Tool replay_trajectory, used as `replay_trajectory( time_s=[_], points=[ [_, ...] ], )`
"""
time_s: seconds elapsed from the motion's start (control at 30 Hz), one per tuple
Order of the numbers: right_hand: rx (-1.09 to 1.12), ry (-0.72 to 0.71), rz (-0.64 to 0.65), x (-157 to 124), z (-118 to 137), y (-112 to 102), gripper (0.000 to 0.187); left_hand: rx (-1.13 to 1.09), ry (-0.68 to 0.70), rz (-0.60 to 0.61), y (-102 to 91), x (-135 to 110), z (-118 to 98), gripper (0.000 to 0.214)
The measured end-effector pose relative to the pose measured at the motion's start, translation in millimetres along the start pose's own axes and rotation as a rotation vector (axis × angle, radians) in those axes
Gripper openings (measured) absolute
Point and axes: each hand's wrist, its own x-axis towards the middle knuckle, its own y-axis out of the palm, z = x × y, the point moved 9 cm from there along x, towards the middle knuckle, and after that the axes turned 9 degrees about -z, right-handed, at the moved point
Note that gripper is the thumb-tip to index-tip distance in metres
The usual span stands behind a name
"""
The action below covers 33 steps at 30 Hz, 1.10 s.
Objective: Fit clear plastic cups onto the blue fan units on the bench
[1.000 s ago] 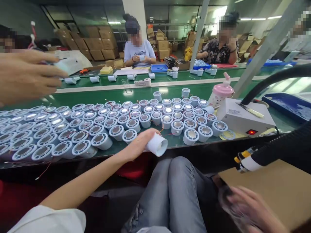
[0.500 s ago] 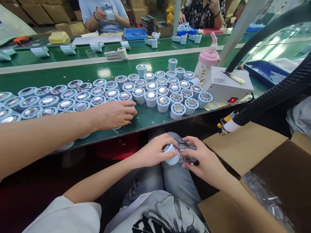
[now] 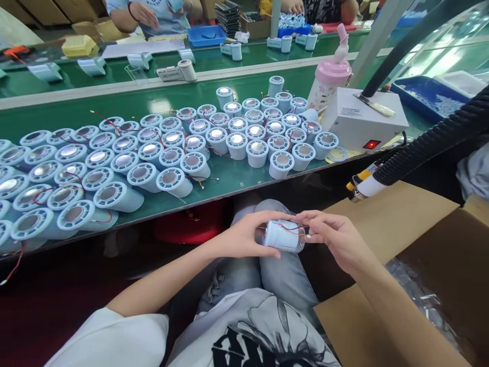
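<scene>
Over my lap, my left hand [image 3: 244, 235] is wrapped around a light-blue cylindrical housing [image 3: 281, 235]. A clear plastic sleeve [image 3: 300, 245] surrounds that housing. Thin red and yellow wires [image 3: 292, 227] run along its side to the right, towards a small white connector [image 3: 308, 236]. At the right end of the sleeve, the fingertips of my right hand [image 3: 336, 238] pinch together on the wires. Part of the sleeve's right rim is hidden behind those fingers. Many similar light-blue housings [image 3: 171, 182] with trailing wires crowd the green bench in front.
A grey box with a red lit switch [image 3: 364, 125] stands beside a pink-lidded bottle [image 3: 330, 81]. A black corrugated hose [image 3: 428, 142] slants in from the right. Below it is an open carton [image 3: 397, 216] holding clear plastic pieces. Across the green belt, co-workers' hands [image 3: 143, 14] handle parts.
The housing now sits inside the clear sleeve; before, they were held apart in separate hands. My right hand has moved from the sleeve to the wires. A neighbour's arm has left the bench at left.
</scene>
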Motion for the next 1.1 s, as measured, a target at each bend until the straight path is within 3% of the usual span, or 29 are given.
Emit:
replay_trajectory(
  time_s=[0.1,0.2,0.3,0.43,0.67,1.1],
  points=[
    [-0.055,-0.179,0.082,-4,10,7,0.015,-0.206,-0.153,-0.024,3.6,-3,8,0.065],
    [-0.371,-0.472,0.117,-17,24,14,0.039,-0.358,-0.232,-0.070,4.6,-5,14,0.061],
    [-0.540,-0.564,0.108,-25,24,14,0.044,-0.386,-0.280,-0.028,8.7,-8,15,0.067],
    [-0.473,-0.455,0.149,-25,16,10,0.052,-0.229,-0.204,0.020,6.7,-10,4,0.080],
    [-0.296,-0.250,0.195,-26,13,12,0.038,-0.114,-0.043,0.035,4.1,-10,-17,0.075],
    [-0.054,0.005,0.223,-23,-6,13,0.029,-0.031,0.031,0.047,4.5,-13,-22,0.076]
  ],
)
